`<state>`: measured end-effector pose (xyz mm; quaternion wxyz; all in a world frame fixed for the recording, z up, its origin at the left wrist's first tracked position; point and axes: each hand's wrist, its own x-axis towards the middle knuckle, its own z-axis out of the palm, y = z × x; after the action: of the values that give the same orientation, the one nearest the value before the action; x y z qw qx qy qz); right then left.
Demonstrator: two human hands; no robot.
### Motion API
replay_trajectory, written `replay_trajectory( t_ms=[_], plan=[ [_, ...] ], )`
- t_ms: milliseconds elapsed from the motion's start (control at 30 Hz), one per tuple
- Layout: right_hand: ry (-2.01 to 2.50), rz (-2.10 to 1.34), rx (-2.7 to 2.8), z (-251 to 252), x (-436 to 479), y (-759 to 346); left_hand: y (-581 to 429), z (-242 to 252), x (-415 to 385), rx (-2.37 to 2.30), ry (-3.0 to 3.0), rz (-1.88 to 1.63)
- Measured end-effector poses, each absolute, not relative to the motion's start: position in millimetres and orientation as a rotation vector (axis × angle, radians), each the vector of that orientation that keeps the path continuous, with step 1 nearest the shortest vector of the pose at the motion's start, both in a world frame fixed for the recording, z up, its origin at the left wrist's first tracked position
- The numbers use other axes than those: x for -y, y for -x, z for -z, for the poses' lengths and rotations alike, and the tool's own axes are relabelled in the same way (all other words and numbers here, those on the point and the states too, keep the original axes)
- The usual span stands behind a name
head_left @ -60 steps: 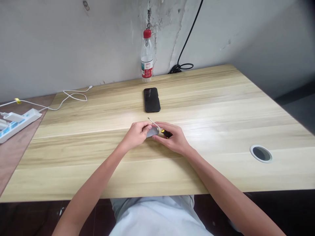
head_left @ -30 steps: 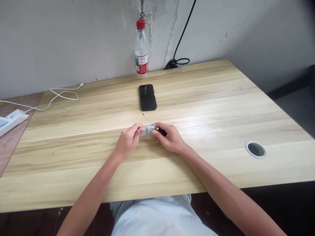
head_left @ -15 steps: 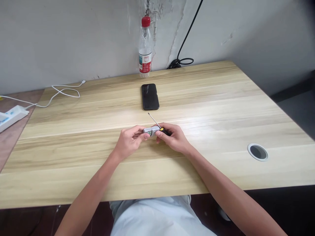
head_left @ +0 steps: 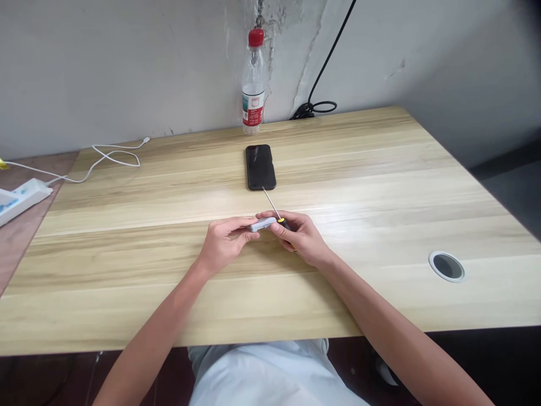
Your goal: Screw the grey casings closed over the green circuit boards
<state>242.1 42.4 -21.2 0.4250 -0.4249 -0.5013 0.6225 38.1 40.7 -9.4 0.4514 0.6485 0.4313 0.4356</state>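
A small grey device (head_left: 262, 224) is held between both hands above the middle of the table. My left hand (head_left: 226, 242) is closed on its left end, thumb below and fingers along the top. At its right end, the thumb and fingers of my right hand (head_left: 302, 237) touch it. That same hand is wrapped round a screwdriver (head_left: 273, 204) with a black and yellow handle. The thin metal shaft points up and left, its tip appearing by the near edge of a black phone (head_left: 260, 167). Fingers cover part of the device.
A clear bottle (head_left: 253, 84) with a red cap stands at the wooden table's (head_left: 127, 282) back edge. White cable (head_left: 114, 153) and a power strip (head_left: 25, 200) are at left. Black cable (head_left: 304, 110) lies coiled at the back; a round table hole (head_left: 447, 266) is at right.
The grey device has tilted, so its front face with the green part no longer shows. The screwdriver has shifted slightly right and points more steeply away. The whole view has shifted a little.
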Motion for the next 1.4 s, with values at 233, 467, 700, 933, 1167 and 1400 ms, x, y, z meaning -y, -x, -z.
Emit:
replay_trajectory(
  t_ms=[233,467,700,933,1167,1400],
  plan=[
    [1.052,-1.482,1.276,21.4,-43.3,-242.8,-37.3,9.6,-42.6,-1.028,-1.330,-0.967],
    [1.073,-1.311,1.432,22.7,-43.7,-245.2,-37.1,11.4,-46.4,-1.028,-1.192,-0.889],
    [1.106,-1.333,1.515,23.8,-42.6,-244.8,-35.6,13.1,-47.4,-1.004,-1.117,-0.881],
    [1.122,-1.340,1.502,22.5,-42.8,-246.0,-36.1,14.5,-49.2,-1.017,-1.089,-0.883],
    [1.076,-1.366,1.409,27.2,-43.2,-247.3,-37.0,15.3,-47.3,-1.040,-1.094,-0.908],
    [1.079,-1.273,1.420,31.2,-42.7,-244.8,-38.8,20.3,-47.5,-1.047,-1.040,-0.934]
  ],
)
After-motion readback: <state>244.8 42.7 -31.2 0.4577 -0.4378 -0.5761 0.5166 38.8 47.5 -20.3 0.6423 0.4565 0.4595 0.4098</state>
